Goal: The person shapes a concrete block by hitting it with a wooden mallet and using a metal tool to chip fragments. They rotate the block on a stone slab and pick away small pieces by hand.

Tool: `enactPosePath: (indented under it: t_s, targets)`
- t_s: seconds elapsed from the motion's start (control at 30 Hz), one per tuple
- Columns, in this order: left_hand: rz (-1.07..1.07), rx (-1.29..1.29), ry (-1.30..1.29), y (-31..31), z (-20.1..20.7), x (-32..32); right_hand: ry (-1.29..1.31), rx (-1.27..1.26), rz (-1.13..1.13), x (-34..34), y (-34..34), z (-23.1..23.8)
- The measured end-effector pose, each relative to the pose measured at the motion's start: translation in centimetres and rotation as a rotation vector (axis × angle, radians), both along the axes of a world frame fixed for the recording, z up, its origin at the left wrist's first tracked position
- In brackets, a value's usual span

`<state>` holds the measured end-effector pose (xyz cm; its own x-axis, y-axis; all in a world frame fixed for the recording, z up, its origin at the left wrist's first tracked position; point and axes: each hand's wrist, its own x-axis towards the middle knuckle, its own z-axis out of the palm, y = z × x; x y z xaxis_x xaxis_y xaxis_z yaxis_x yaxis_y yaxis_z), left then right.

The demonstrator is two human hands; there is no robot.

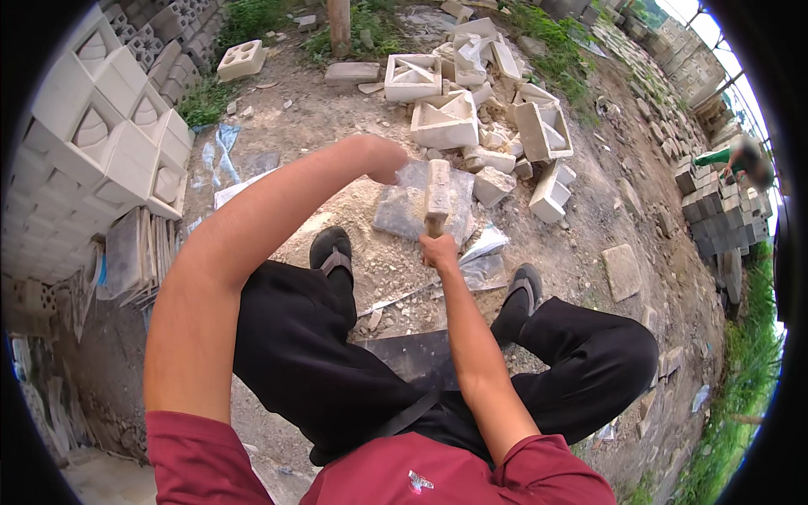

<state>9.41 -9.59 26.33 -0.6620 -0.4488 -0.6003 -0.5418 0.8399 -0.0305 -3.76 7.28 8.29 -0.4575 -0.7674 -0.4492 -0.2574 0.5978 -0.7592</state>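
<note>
My right hand (439, 251) is wrapped round the short handle of a mallet (438, 187) with a long, dusty, block-shaped head. The mallet's head stands over a flat grey slab (400, 206) on the ground between my feet. My left arm reaches across to the slab's far edge, where my left hand (389, 160) is bent down. Its fingers are blurred and mostly hidden, so I cannot see whether they hold anything. Just beyond both hands lies a heap of broken, pale concrete blocks (444, 122), several with triangular openings.
White patterned blocks (114, 151) are stacked high at the left, beside leaning boards (135, 252). A wooden post (339, 29) stands at the back. A loose flat stone (621, 272) lies at the right. Another person (745, 160) is by grey blocks (715, 206) at the far right.
</note>
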Motion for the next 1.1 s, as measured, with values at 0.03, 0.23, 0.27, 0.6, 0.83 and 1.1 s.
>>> enactPosePath:
  t_s: [0.03, 0.23, 0.27, 0.6, 0.83, 1.1]
  targets:
    - [-0.004, -0.015, 0.008, -0.1, 0.5, -0.8, 0.102, 0.020, 0.044, -1.4, 0.1, -1.3]
    - [0.017, -0.049, 0.005, -0.8, 0.8, -0.5, -0.185, -0.114, -0.025, -2.0, -1.5, -0.3]
    - [0.015, -0.052, -0.002, -0.9, 0.6, -0.3, -0.215, -0.175, -0.039, -0.8, -1.7, 0.0]
    - [0.002, -0.022, 0.020, -0.6, 0.6, -0.8, 0.065, 0.028, 0.216, -0.1, -1.0, -2.2]
    - [-0.094, -0.004, 0.006, 0.3, 1.0, -3.5, 0.040, -0.050, 0.059, -2.2, -0.5, -3.4]
    - [-0.064, 0.027, -0.009, 0.6, -0.7, -3.6, 0.164, -0.071, 0.054, -5.2, -0.9, 0.4]
